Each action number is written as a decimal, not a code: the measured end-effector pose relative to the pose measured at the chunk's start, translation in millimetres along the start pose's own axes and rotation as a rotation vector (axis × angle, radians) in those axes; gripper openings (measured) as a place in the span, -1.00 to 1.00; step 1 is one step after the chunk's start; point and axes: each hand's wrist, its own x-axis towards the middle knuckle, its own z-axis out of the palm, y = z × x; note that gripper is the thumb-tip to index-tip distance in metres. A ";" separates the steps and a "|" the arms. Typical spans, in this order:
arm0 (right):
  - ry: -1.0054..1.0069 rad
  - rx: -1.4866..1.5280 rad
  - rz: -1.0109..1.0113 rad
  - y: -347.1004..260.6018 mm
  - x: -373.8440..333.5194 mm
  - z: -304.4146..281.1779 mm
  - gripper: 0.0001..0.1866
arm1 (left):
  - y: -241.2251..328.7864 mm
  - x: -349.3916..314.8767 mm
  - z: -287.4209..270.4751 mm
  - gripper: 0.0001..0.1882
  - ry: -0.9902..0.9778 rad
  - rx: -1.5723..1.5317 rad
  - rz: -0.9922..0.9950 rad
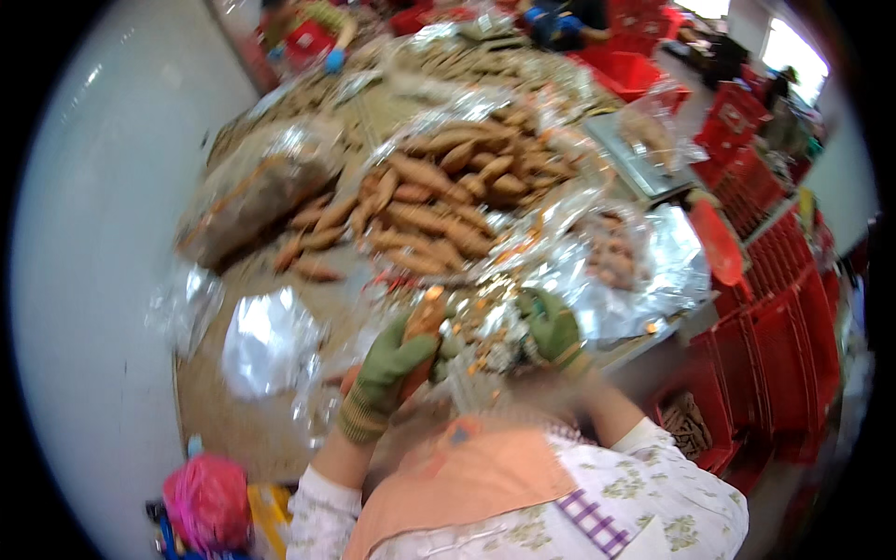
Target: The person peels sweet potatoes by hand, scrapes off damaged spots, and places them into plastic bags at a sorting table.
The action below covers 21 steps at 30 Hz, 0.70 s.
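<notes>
My left hand (387,369), in a green work glove, is wrapped around a sweet potato (422,327): the fingers curl shut about its lower half and the orange-brown top sticks up past my thumb, tilted a little to the right. The root sits just above my chest, near the table's front edge. My right hand (553,329), gloved the same green, is a short way to the right of it and not touching it. Its fingers look bent inward, but the picture is blurred there and I cannot tell whether they close on anything.

Between and below my hands lie orange peelings (485,345) scattered over crinkled clear plastic sheeting (560,271). Beyond them a heap of sweet potatoes (439,201) rests on the table (243,420), long reddish-brown roots lying every which way. To the left of the heap lies a big clear plastic bag (257,187) stuffed with brownish contents. Nearer me on the left is an empty, shiny crumpled bag (266,341). To the right of the heap another clear bag (611,252) holds a few roots, and behind it stands a grey weighing scale (635,154). Stacks of red plastic crates (784,327) run down the right side. A pink bundle (207,499) sits low at the left.
</notes>
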 end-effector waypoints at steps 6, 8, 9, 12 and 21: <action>-0.094 0.157 -0.078 -93.5 -4.1 -42.1 -0.73 | 6.7 -12.9 14.5 -0.25 0.040 0.143 -0.021; -0.208 0.081 -0.279 -116.2 -3.8 -46.3 -0.63 | 2.9 -17.1 14.0 -0.27 0.090 0.197 -0.023; -0.225 0.062 -0.412 -124.0 0.3 -47.5 -0.59 | 2.1 -16.3 17.5 -0.28 0.098 0.218 0.001; -0.238 -0.108 -0.475 -134.3 3.7 -47.8 -0.71 | -0.8 -11.8 24.4 -0.34 0.119 0.329 0.052; -0.249 -0.162 -0.447 -119.7 1.1 -40.0 -0.77 | -15.4 -3.5 26.0 -0.39 0.158 0.521 0.117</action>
